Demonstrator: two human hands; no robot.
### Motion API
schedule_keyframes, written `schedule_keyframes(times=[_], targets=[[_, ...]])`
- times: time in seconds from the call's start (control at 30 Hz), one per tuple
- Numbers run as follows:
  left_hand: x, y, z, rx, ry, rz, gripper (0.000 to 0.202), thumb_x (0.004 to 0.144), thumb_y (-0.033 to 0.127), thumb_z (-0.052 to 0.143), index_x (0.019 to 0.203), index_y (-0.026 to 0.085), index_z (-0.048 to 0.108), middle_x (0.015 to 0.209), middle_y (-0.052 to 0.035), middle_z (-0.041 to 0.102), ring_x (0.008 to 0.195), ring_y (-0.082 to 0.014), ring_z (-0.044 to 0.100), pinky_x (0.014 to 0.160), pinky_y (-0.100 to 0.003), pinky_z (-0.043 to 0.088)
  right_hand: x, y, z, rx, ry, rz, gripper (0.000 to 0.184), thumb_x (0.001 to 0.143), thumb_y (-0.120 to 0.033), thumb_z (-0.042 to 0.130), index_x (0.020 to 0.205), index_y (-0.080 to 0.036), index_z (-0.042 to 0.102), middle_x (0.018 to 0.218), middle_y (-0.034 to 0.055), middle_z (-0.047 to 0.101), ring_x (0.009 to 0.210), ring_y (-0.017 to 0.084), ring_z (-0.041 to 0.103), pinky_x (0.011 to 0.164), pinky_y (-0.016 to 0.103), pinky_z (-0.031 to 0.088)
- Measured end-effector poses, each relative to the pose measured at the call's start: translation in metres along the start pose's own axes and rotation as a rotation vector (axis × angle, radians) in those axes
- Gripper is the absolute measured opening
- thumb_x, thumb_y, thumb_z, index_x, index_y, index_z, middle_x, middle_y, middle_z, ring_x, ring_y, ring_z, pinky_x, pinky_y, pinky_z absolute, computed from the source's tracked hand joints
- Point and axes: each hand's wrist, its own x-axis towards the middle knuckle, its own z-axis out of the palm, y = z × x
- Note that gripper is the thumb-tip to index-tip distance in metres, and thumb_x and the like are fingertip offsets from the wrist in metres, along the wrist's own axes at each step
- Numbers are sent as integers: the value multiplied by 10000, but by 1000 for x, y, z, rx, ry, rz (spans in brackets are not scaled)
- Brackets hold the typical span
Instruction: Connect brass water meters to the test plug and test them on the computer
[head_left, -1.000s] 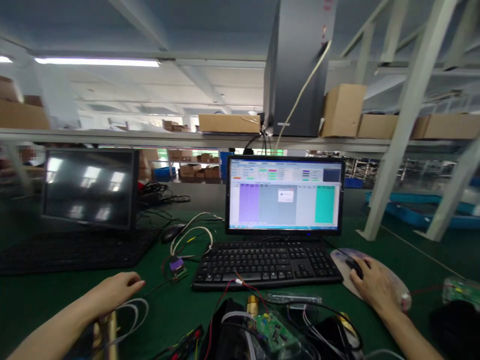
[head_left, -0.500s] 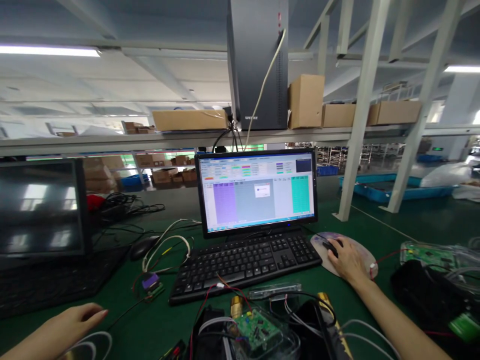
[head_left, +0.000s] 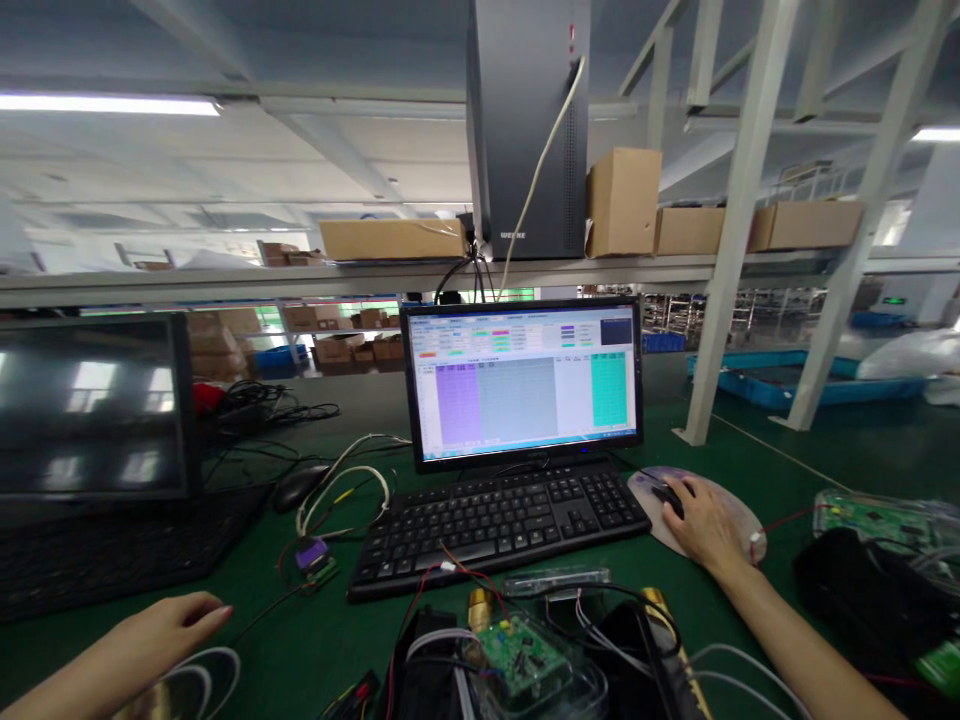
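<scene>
On green bench, right hand [head_left: 705, 520] gripping mouse [head_left: 666, 495], left hand [head_left: 169, 632] flat, empty, PC tower [head_left: 529, 130] label unreadable

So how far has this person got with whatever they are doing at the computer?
Done: a green circuit board sits wired up in a clear tray, and the lit monitor shows a filled table. In hand: the right hand covers the mouse; the left hand rests on the mat beside white cables. Left: another board lies at the right.

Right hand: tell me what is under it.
The right hand covers a dark mouse on a round pad. Only the mouse's front end shows; the rest is hidden under the palm.
</scene>
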Motion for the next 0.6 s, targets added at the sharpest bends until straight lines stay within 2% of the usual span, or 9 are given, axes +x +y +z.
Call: schedule_keyframes(times=[0.1, 0.27, 0.33, 0.6], targets=[[-10, 16, -9, -44, -65, -20, 361, 739, 477, 417, 799, 258, 698, 902, 2, 727, 916, -241, 643, 833, -306, 440, 1, 3, 3, 12, -7, -42, 433, 840, -328, 413, 1236, -194, 523, 1229, 131, 509, 1136, 286, 476, 921, 427, 419], [-40, 64, -35, -2, -137, -94, 384, 813, 378, 377, 935, 176, 680, 1008, -57, 705, 985, -246, 621, 888, -305, 424, 1, 8, 10, 33, -7, -93, 423, 847, -346, 394, 1212, -202, 552, 1263, 136, 488, 1156, 296, 473, 919, 439, 429], [-48, 77, -41, 32, -144, -83, 394, 846, 345, 354, 965, 143, 671, 1022, -77, 698, 978, -244, 621, 871, -297, 427, 1, 10, 12, 41, -9, -108, 426, 853, -354, 382, 1212, -206, 555, 1257, 131, 495, 1144, 289, 486, 915, 431, 437], [-56, 83, -42, 63, -146, -77, 391, 883, 323, 366, 1016, 107, 664, 1061, -107, 680, 979, -241, 615, 850, -285, 421, 4, 22, 27, 3, 3, -105, 461, 852, -404, 372, 1226, -204, 551, 1249, 136, 498, 1120, 302, 503, 906, 454, 446]])
